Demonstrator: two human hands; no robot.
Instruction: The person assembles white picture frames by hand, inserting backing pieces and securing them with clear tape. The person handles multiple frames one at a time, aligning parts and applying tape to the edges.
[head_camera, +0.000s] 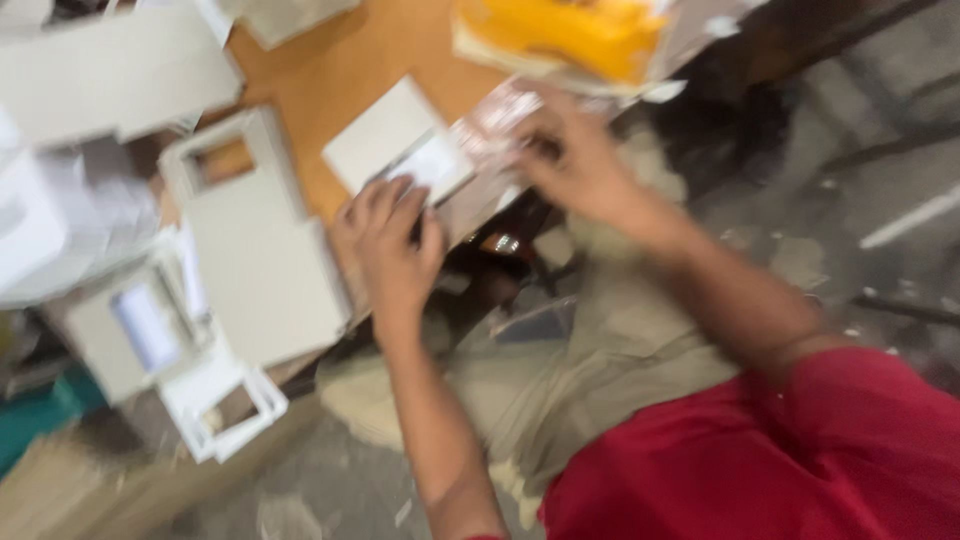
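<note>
While blurred, flat white square plate (400, 135), glossy, left hand (395, 240) fingers closed on its edge, right hand (575, 160) grip unclear

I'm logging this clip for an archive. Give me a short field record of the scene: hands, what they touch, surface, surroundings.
view: head camera, blurred
left hand: fingers on a small white flat piece
right hand: on a crinkled clear wrapper
surface: orange-brown table
nearby: white frames and panels, yellow bag
clothing: red shirt
</note>
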